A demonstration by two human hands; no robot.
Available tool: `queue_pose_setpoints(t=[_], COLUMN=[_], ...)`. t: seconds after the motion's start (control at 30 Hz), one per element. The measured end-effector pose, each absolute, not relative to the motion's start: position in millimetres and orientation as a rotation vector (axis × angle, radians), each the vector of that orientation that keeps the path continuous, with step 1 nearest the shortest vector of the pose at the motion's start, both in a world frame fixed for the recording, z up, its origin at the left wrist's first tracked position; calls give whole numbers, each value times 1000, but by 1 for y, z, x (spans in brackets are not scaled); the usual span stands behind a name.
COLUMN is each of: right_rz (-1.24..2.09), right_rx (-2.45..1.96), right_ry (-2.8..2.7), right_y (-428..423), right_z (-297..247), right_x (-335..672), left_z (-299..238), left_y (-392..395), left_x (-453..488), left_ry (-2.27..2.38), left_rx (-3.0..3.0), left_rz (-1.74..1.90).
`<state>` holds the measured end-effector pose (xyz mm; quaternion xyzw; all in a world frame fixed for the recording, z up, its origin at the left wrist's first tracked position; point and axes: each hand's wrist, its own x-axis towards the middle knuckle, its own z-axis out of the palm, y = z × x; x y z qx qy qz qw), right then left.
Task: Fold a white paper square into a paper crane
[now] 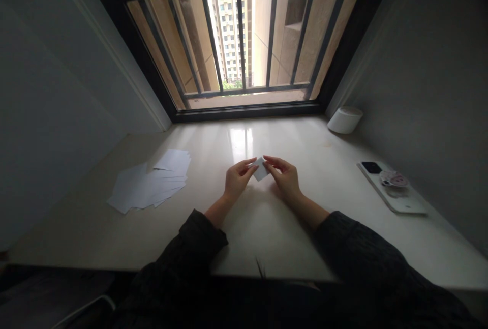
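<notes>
Paper piece (pixel 261 170) between both hands

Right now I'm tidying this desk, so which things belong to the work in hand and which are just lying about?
In hand: paper slip, pinched by left hand and right hand; sheets, likely its supply.
Lying about: phone, pink disc on it, white tub.

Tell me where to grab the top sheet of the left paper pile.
Probably pinch the top sheet by its far right corner, coming from the right: the pile lies flat, fanned, so that corner sticks out. The left hand, nearest, pinches a small paper.
</notes>
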<state>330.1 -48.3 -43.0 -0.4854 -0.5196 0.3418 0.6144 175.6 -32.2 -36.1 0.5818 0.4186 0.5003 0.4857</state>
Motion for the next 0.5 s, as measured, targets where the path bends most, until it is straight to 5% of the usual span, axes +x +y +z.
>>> queue_pose_setpoints(t=[0.5], right_rz=[580], right_rx=[-1097], right_ry=[-1358], right_y=[-53], right_z=[-37], right_x=[331], left_z=[-35], left_y=[-35], left_x=[177], left_ry=[1041], left_rx=[1302], left_rz=[1223])
